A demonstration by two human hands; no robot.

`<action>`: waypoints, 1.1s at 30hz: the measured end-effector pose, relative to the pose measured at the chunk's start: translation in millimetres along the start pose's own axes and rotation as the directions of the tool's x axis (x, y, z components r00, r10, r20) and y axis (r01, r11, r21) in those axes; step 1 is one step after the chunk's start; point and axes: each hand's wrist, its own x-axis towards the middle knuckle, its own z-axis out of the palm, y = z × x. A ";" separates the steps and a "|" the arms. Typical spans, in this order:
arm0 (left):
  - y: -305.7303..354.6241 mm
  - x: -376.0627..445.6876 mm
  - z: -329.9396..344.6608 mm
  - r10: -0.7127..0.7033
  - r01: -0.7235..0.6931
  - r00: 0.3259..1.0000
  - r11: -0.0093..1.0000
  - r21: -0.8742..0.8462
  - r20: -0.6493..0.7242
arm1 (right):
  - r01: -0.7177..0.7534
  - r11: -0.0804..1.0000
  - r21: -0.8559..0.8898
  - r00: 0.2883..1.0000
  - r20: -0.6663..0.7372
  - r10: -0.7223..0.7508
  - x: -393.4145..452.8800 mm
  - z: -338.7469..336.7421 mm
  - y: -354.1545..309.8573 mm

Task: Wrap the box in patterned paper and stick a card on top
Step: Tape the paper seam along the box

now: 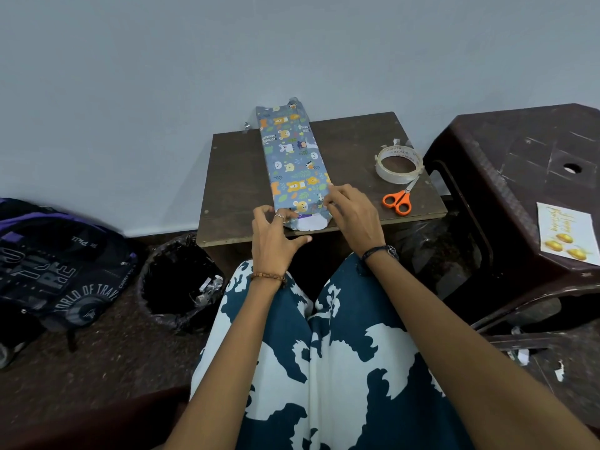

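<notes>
Up against a pale wall, the small brown surface (233, 177) carries the wrapped box (292, 157), tape roll (398, 165) and scissors (398, 200). Both hands pinch its near paper end: left hand (274, 237), right hand (352, 216). Card (568, 233) lies on a dark stool (506, 164).

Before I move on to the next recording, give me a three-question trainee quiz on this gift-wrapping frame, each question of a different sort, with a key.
1. True or false: the orange-handled scissors lie on the small brown wooden table, nearer the person than the clear tape roll.
2. Where is the white greeting card with gold ornaments? A) on the wrapped box B) on the dark plastic stool C) in the black-lined bin
3. Fill in: the left hand and right hand work at the ____ end of the long box in blue animal-print paper.

Key: 1 true; 2 B; 3 near.
</notes>
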 end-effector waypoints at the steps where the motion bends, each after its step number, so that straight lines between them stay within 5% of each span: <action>1: 0.1 0.4 0.3 0.001 -0.001 1.000 1.000 0.024 0.002 | 0.001 1.000 0.009 1.000 -0.004 -0.001 -0.3 0.2 0.0; 19: -1.5 7.1 7.2 -0.044 0.028 0.982 0.996 -0.090 -0.182 | -0.017 0.998 0.068 0.999 0.049 0.013 -3.2 -2.6 0.3; 24: 0.0 7.4 9.3 -0.082 0.052 0.978 0.986 -0.158 -0.193 | -0.047 0.996 0.079 0.986 0.162 0.034 -5.6 -6.5 -1.0; 33: -0.7 8.2 8.8 -0.104 0.043 0.970 0.964 -0.264 -0.219 | 0.043 0.998 -0.047 0.987 0.156 -0.035 -3.6 -5.7 -2.5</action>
